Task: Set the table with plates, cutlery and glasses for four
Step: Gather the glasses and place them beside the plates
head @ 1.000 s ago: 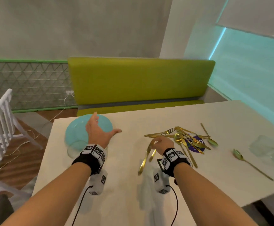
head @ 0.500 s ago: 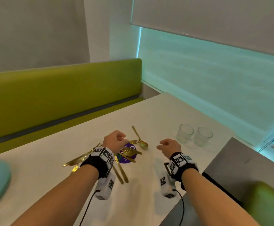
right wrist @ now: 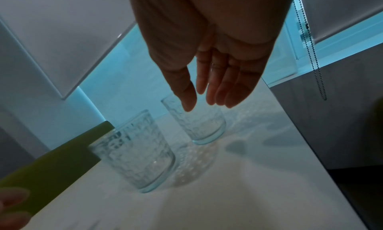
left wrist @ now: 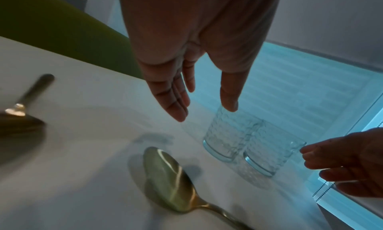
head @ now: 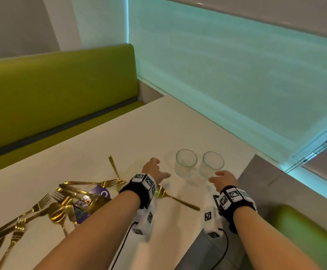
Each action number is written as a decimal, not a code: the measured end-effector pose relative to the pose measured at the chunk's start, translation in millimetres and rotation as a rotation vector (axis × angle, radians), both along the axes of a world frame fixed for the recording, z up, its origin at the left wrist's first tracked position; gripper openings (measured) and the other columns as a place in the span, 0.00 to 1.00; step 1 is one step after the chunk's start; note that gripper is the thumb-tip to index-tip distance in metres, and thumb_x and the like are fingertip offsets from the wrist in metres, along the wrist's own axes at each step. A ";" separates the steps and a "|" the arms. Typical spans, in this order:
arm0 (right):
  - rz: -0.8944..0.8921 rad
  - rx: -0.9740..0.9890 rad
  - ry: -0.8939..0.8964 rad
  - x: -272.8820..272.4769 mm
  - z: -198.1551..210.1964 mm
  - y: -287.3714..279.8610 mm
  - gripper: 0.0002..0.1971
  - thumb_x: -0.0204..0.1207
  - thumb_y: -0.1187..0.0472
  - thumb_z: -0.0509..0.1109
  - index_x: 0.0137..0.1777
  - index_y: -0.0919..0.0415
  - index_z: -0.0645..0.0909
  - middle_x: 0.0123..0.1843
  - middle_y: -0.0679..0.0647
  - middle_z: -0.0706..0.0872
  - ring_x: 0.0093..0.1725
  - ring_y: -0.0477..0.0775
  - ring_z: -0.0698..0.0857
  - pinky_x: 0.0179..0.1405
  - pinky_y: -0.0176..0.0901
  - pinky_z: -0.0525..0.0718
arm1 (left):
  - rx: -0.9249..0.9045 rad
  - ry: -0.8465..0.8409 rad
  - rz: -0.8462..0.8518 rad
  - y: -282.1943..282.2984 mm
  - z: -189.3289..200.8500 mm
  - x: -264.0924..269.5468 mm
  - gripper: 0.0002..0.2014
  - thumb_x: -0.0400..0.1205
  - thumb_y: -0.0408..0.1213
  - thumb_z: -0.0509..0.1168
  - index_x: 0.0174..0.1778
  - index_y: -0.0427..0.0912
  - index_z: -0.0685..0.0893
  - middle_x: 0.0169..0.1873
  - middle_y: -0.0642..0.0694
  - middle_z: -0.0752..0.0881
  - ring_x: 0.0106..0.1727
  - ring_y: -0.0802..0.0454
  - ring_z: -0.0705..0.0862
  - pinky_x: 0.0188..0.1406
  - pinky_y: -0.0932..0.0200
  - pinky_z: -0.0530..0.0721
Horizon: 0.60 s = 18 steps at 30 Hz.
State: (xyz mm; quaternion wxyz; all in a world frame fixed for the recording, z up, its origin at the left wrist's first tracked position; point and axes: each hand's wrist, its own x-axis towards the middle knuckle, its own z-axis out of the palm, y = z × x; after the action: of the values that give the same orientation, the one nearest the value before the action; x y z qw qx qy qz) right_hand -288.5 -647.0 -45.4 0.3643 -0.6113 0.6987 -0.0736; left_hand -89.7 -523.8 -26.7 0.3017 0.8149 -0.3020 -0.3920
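Note:
Two clear textured glasses stand side by side near the white table's (head: 139, 133) right end: the left glass (head: 186, 164) (left wrist: 225, 138) (right wrist: 136, 151) and the right glass (head: 212, 165) (left wrist: 269, 153) (right wrist: 199, 119). My left hand (head: 155, 170) (left wrist: 205, 109) hovers open just left of the left glass, fingers spread, touching nothing. My right hand (head: 222, 178) (right wrist: 205, 101) reaches open toward the right glass from the near side, empty. A pile of gold forks, knives and spoons (head: 67, 199) lies on a purple mat at the left. One gold spoon (head: 170, 195) (left wrist: 172, 181) lies under my left wrist.
A green bench (head: 57, 90) runs along the table's far side. A window with a roller blind (head: 236, 65) and bead chain (right wrist: 315, 53) is on the right. The table's right edge (head: 244, 168) is close to the glasses, with a green seat (head: 305, 234) below.
The head has turned right, away from the blue plate. Both hands moved from the cutlery pile toward the two glasses and opened their curled fingers.

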 end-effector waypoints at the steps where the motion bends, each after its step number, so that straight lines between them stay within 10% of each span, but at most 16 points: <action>1: -0.017 0.007 -0.001 -1.9 -4.2 -4.8 0.27 0.69 0.57 0.76 0.69 0.59 0.76 0.62 0.61 0.85 0.61 0.62 0.84 0.64 0.55 0.82 | 0.007 0.005 0.000 -9.2 -3.7 -3.2 0.36 0.74 0.41 0.74 0.76 0.39 0.66 0.71 0.39 0.76 0.71 0.43 0.77 0.67 0.54 0.77; 9: -0.094 0.062 -0.023 -11.9 -32.3 -26.9 0.36 0.68 0.62 0.78 0.75 0.60 0.67 0.66 0.65 0.80 0.63 0.64 0.82 0.62 0.51 0.81 | -0.008 0.055 -0.062 -60.6 -27.9 -23.4 0.52 0.66 0.39 0.81 0.82 0.42 0.56 0.79 0.44 0.67 0.79 0.45 0.68 0.75 0.53 0.70; 18: -0.007 0.013 -0.121 -2.8 -39.1 -32.9 0.47 0.59 0.59 0.84 0.77 0.58 0.62 0.74 0.58 0.75 0.73 0.60 0.75 0.72 0.51 0.73 | -0.111 0.006 -0.045 -75.0 -43.0 -33.6 0.46 0.63 0.39 0.82 0.76 0.45 0.68 0.73 0.47 0.77 0.73 0.48 0.76 0.70 0.60 0.73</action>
State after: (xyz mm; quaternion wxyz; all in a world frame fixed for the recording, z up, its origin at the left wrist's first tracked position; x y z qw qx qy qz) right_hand -291.3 -679.9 -84.5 0.4094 -0.6009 0.6781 -0.1070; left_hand -123.4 -598.8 -69.6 0.3383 0.7889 -0.3404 -0.3839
